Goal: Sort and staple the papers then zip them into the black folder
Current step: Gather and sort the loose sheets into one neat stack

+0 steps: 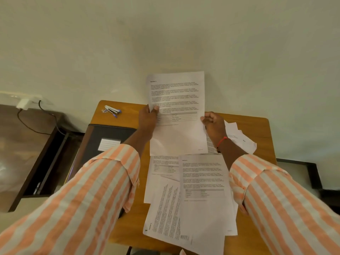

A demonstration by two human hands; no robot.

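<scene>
Left hand (148, 119) and right hand (213, 124), fingers curled, pinch opposite edges of printed sheet (177, 111) raised above bench (257, 129). Loose papers (200, 190) beneath; black folder (108, 134) left; stapler (112, 110) at far-left corner.

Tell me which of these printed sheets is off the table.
The sheet gripped by the left hand and right hand, raised above the rest; the other sheets lie loose on the wooden table.
</scene>
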